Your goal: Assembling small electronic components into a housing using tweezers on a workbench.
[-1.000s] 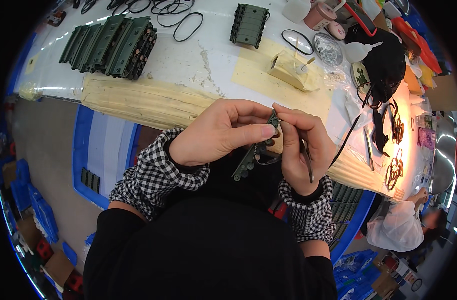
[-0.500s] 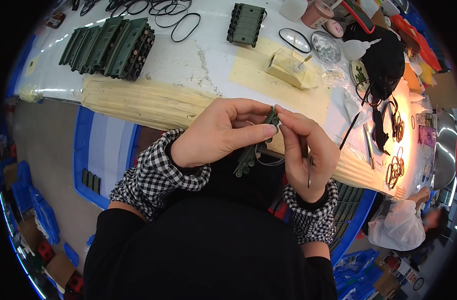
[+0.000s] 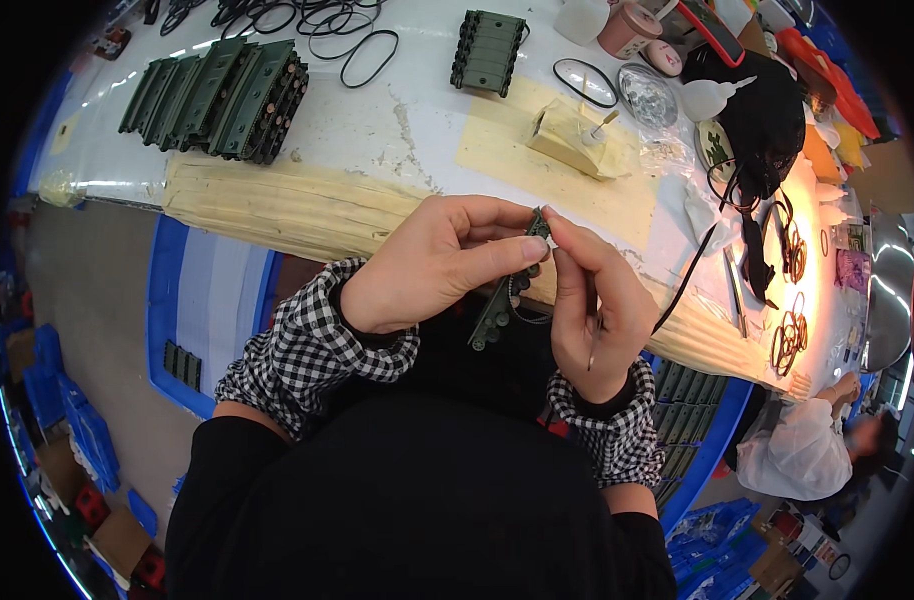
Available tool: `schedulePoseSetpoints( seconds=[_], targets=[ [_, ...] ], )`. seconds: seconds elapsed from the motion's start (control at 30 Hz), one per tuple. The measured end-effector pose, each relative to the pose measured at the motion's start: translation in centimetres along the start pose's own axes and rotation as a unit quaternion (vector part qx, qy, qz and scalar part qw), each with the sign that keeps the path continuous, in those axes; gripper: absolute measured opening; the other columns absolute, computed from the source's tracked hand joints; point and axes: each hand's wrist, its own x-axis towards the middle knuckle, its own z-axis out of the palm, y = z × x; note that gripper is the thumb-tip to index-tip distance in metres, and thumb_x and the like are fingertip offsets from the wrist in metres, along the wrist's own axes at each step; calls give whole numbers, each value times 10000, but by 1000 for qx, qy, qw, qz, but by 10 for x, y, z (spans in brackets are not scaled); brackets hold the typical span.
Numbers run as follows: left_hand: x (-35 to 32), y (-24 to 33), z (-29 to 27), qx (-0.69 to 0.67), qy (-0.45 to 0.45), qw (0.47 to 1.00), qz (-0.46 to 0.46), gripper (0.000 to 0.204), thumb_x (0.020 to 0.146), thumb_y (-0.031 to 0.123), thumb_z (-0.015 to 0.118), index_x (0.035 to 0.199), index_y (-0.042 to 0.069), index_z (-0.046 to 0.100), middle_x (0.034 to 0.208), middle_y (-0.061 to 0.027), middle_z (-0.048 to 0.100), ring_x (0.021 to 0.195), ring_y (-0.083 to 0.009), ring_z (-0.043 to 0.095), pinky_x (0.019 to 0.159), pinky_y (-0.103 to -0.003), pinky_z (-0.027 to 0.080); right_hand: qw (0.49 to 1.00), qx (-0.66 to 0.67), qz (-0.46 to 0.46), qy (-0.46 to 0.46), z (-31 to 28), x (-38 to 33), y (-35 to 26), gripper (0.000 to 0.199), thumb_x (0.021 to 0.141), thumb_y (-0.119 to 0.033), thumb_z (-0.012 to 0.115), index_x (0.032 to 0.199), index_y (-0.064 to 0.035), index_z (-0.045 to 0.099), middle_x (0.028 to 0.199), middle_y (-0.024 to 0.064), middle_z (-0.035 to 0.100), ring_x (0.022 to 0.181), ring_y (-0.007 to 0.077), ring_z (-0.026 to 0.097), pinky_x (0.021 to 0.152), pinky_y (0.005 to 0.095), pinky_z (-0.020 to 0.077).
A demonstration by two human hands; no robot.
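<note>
My left hand [image 3: 427, 265] is closed around a dark green toy tank chassis [image 3: 492, 322], which hangs tilted with its row of small wheels turned toward my right side. A thin dark track [image 3: 533, 319] dangles in a loop from the chassis. My right hand [image 3: 609, 310] has its thumb and forefinger pinched against the chassis's upper end, beside my left thumb. Out of the right palm sticks a slim metal tool [image 3: 592, 352]; the rest of it is hidden by the fingers. A small white spot shows between the fingertips, too small to name.
Several green chassis [image 3: 222, 95] stand stacked at the table's far left; another chassis [image 3: 489, 52] lies at the back. Black belts [image 3: 367, 60] are scattered there. A taped block [image 3: 582, 140] holds a small pot with a stick. Blue bins [image 3: 172, 300] flank me. A person [image 3: 797, 445] sits at right.
My right hand has shifted slightly left and up, with the metal tool in it. The chassis is tilted a little more upright, and its dangling track loop has moved. My left hand stays nearly still.
</note>
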Motion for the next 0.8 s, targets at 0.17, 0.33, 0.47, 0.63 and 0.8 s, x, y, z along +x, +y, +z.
schedulePoseSetpoints(
  seconds=[0.17, 0.33, 0.47, 0.63, 0.8],
  targets=[
    [1, 2, 1, -15, 5, 1000, -12, 337, 952, 109, 566, 1249, -48, 542, 1049, -71, 664, 940, -69, 603, 792, -212, 505, 994, 70, 82, 11, 0, -1, 2, 160, 845, 65, 648, 996, 25, 681, 915, 125, 702, 719, 152, 667, 622, 235, 517],
    [-1, -2, 1, -5, 29, 1000, 10, 416, 953, 103, 564, 1341, -6, 462, 972, -39, 658, 850, -33, 562, 710, -180, 463, 991, 45, 120, 28, 1, -7, -3, 157, 840, 70, 647, 986, 22, 679, 862, 104, 694, 671, 121, 636, 564, 232, 483],
    [-2, -5, 3, -6, 40, 999, 32, 487, 954, 98, 561, 1405, 38, 386, 885, -8, 628, 792, -21, 522, 670, -179, 434, 999, -42, 30, -10, -2, 2, -7, 181, 807, 78, 658, 978, 19, 659, 832, 118, 681, 663, 185, 654, 563, 262, 497],
    [-3, 1, -1, -20, -9, 1000, 14, 468, 972, 120, 537, 1406, 107, 364, 864, -13, 600, 813, -35, 532, 679, -188, 448, 997, -72, -16, -37, -4, 2, -3, 212, 778, 79, 660, 980, 18, 647, 834, 142, 669, 680, 257, 663, 585, 301, 519],
    [0, -5, -7, 26, -50, 998, 28, 306, 990, 145, 511, 1280, 136, 414, 946, -30, 589, 852, -50, 541, 712, -192, 463, 998, -41, -10, -55, -5, 6, -1, 196, 801, 73, 646, 985, 7, 651, 826, 125, 671, 677, 246, 662, 588, 295, 516]
  ],
)
